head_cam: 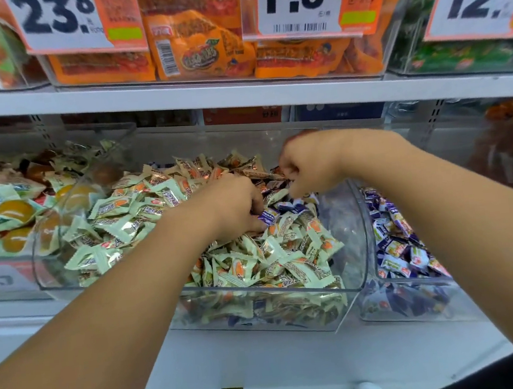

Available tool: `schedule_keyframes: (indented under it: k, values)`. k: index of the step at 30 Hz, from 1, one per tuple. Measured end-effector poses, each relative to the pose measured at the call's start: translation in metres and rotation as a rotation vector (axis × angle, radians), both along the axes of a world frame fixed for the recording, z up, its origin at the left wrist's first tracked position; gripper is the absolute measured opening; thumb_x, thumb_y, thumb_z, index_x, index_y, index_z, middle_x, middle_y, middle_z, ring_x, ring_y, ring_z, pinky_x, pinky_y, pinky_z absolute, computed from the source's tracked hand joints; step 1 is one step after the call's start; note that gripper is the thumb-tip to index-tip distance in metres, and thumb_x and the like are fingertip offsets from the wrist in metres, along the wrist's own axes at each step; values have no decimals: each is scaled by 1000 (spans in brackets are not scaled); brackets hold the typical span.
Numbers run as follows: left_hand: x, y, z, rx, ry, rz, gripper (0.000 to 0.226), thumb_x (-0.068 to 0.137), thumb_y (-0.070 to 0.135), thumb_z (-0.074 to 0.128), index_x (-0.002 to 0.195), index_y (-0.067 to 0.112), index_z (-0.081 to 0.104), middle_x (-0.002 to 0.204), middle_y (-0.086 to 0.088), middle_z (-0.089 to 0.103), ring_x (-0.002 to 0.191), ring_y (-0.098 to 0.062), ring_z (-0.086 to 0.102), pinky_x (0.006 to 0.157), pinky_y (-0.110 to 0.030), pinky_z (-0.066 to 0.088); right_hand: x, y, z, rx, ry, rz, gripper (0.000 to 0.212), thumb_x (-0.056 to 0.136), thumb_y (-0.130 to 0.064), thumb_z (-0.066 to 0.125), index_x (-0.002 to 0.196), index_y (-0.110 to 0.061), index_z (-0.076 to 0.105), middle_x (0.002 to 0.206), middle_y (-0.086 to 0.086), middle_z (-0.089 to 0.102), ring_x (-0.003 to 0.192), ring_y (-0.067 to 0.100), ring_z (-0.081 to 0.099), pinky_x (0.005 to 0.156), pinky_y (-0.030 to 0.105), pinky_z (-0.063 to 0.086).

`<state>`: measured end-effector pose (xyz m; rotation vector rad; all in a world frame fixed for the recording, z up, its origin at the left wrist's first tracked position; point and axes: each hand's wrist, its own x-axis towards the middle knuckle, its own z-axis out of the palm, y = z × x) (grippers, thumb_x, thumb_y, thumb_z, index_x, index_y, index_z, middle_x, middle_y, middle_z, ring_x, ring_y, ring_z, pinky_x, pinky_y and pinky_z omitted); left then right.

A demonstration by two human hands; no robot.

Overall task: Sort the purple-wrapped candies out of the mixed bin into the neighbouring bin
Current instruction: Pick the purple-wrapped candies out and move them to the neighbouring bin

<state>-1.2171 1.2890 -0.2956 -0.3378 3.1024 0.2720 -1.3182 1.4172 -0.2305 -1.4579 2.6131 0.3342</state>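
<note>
Fingers (pixel 258 208) of the left hand (pixel 234 203) curl down into the candy pile, and a purple-wrapped candy (pixel 267 216) lies pinched at their tips, in the right half of the mixed bin (pixel 351 279). The right hand (pixel 307 164) is balled over the back right of the same bin, its fingers curled tight around something small and dark; it is probably more candy, though what exactly cannot be told. A few more purple wrappers (pixel 294 205) lie loose just beside the left hand's tips, among the pale green ones (pixel 117 223) that fill most of the bin. The neighbouring bin (pixel 408 279), immediately right across the clear wall, already holds a heap of purple pieces. To do this step well, I would gather only what the fingers can close on securely, shake off any pale wrapper caught in the pinch, and carry each handful over the dividing wall before letting go low in the heap, so nothing bounces onto the shelf (pixel 268 362) below. Dig under the surface too: purple shows through the bin's front, beneath the pale layer.
</note>
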Motion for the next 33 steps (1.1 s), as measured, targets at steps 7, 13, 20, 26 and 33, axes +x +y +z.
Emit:
schedule_keyframes:
  k: [7, 13, 20, 26, 33]
  values:
    - [3, -4, 4, 166, 146, 60, 21, 96, 23, 58, 78, 13, 65, 76, 1, 65, 70, -20, 58, 61, -27, 43, -5, -5, -16, -18, -56, -18, 19, 90, -29, 72, 96, -10, 73, 93, 7, 72, 83, 23, 66, 82, 41, 58]
    - [10, -1, 20, 328, 277, 204, 35, 99, 27, 46, 69, 11, 44, 62, -4, 40, 58, -20, 36, 56, -33, 23, -5, -9, -28, 140, 54, 53, 40, 78, -36, 83, 112, -20, 71, 103, -2, 68, 95, 24, 64, 79, 34, 56]
    - [14, 4, 24, 378, 247, 137, 33, 97, 30, 49, 70, 12, 47, 60, 1, 41, 55, -17, 36, 57, -30, 28, -10, 12, -14, -113, -93, 120, 15, 90, -30, 72, 85, -16, 76, 85, 1, 74, 76, 20, 68, 72, 38, 57]
    - [6, 33, 38, 577, 300, 48, 29, 98, 26, 48, 77, 6, 52, 57, 5, 39, 46, -10, 31, 52, -27, 27, 9, 85, 19, -422, -114, 130, 21, 93, -32, 68, 83, -16, 76, 65, -14, 66, 63, 3, 60, 64, 22, 46]
    - [-18, 107, 50, 496, 304, -191, 19, 96, 21, 56, 82, 10, 63, 55, 11, 51, 42, -1, 39, 46, -15, 33, -43, 196, 2, -574, -676, -483, 16, 94, -26, 69, 90, -11, 73, 60, 2, 55, 43, 10, 45, 40, 19, 31]
